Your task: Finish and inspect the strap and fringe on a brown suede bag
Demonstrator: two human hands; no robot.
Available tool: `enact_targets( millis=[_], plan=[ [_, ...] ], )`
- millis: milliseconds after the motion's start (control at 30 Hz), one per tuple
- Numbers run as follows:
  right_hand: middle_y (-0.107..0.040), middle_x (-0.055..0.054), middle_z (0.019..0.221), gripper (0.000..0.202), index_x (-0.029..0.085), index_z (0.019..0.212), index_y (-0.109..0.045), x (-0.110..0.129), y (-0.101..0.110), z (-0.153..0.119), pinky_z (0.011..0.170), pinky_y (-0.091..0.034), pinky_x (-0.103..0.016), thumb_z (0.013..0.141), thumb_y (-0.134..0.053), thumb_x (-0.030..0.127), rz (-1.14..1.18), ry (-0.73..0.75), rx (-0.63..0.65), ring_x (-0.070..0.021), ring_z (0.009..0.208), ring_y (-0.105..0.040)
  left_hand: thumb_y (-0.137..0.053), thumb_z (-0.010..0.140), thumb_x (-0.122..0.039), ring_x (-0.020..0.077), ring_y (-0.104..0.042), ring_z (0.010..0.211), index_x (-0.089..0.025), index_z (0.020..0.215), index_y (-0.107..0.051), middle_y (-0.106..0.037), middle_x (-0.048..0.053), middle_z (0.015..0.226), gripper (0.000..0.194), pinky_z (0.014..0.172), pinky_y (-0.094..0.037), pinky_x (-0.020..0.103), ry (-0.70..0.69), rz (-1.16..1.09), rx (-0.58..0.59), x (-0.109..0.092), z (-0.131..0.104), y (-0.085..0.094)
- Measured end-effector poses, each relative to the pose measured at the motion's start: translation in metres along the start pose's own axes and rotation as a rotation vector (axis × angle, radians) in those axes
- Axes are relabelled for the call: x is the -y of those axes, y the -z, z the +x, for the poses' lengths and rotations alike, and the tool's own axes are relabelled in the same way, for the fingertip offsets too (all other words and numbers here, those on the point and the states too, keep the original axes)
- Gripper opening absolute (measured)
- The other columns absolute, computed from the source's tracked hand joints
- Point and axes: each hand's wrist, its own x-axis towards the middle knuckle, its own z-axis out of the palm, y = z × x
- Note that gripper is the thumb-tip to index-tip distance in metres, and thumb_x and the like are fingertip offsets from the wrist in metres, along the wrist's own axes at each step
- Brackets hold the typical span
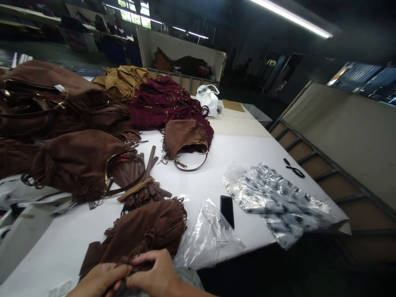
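Observation:
A brown fringed suede bag (139,229) lies at the near edge of the white table (198,187). At its lower end, both hands meet with their fingertips close together. My left hand (103,278) is closed, pinching a brown part of the bag. Beside it my right hand (156,272) is closed too, thumb and forefinger on the same brown piece. The exact piece between the fingers is too small to make out. Clear plastic (188,278) shows beneath and right of my right hand.
Brown bags (77,161), brown straps (148,192), a maroon pile (163,101) and a small brown bag (187,134) lie beyond. To the right are a clear bag (207,235), a phone (227,211), printed plastic (272,198) and black scissors (293,168).

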Motion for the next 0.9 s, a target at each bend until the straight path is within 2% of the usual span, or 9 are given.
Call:
enact_targets(
  millis=[100,233,433,567,700,800,900],
  plan=[
    [-0.077,-0.003,0.087,0.035,0.019,0.084,-0.08,0.002,-0.004,0.0,0.082,-0.054,-0.028,0.049,-0.082,0.018,-0.073,-0.047,-0.046,-0.0245,0.089,-0.071,-0.069,0.052,-0.057,0.0098,-0.025,0.03,-0.022,0.036,-0.043,-0.035,0.0,0.029,0.046,0.042,-0.014,0.024,-0.033,0.041,-0.052,0.001,0.007,-0.001],
    [-0.077,-0.003,0.082,0.031,0.019,0.086,-0.08,0.007,-0.007,0.003,0.074,-0.054,-0.026,0.055,-0.076,0.021,-0.147,-0.004,-0.071,-0.0243,0.083,-0.072,-0.067,0.049,-0.052,0.0092,-0.026,0.03,-0.022,0.036,-0.043,-0.035,-0.001,0.029,0.04,0.041,-0.014,0.024,-0.02,0.074,-0.102,0.0,0.015,-0.001],
    [-0.077,-0.003,0.08,0.024,0.02,0.086,-0.081,0.007,-0.003,0.007,0.065,-0.051,-0.026,0.067,-0.068,0.028,-0.156,0.051,0.013,-0.0261,0.082,-0.072,-0.067,0.053,-0.046,0.0078,-0.029,0.035,-0.02,0.038,-0.046,-0.037,-0.002,0.034,0.037,0.041,-0.018,0.022,-0.005,0.035,-0.135,-0.009,0.012,-0.005],
    [-0.077,-0.004,0.081,0.024,0.02,0.086,-0.081,-0.001,0.001,0.009,0.067,-0.05,-0.025,0.068,-0.066,0.025,-0.061,0.024,0.084,-0.0237,0.081,-0.072,-0.071,0.047,-0.049,0.0078,-0.03,0.036,-0.018,0.039,-0.049,-0.039,-0.002,0.035,0.039,0.041,-0.019,0.022,0.078,-0.002,-0.101,-0.011,0.007,-0.009],
    [-0.076,-0.004,0.079,0.023,0.019,0.083,-0.081,-0.01,0.004,0.012,0.066,-0.048,-0.024,0.065,-0.068,0.024,-0.002,-0.07,0.143,-0.0192,0.073,-0.068,-0.076,0.048,-0.055,0.008,-0.031,0.038,-0.016,0.045,-0.055,-0.043,-0.001,0.039,0.045,0.042,-0.021,0.022,0.124,-0.009,-0.066,-0.003,0.006,-0.007],
    [-0.075,-0.003,0.072,0.022,0.018,0.081,-0.081,-0.014,0.007,0.015,0.06,-0.045,-0.022,0.063,-0.069,0.025,0.02,-0.122,0.201,-0.0141,0.063,-0.062,-0.08,0.046,-0.062,0.0085,-0.033,0.04,-0.014,0.053,-0.061,-0.048,-0.001,0.045,0.052,0.042,-0.022,0.024,0.107,-0.03,0.004,0.007,0.004,0.0],
    [-0.072,-0.003,0.066,0.02,0.015,0.074,-0.08,-0.016,0.008,0.017,0.056,-0.041,-0.021,0.063,-0.07,0.029,0.029,-0.177,0.212,-0.0117,0.059,-0.056,-0.075,0.056,-0.069,0.009,-0.037,0.045,-0.012,0.068,-0.068,-0.053,0.0,0.053,0.059,0.044,-0.025,0.024,0.036,-0.09,0.111,0.014,-0.001,0.01]
  ],
)
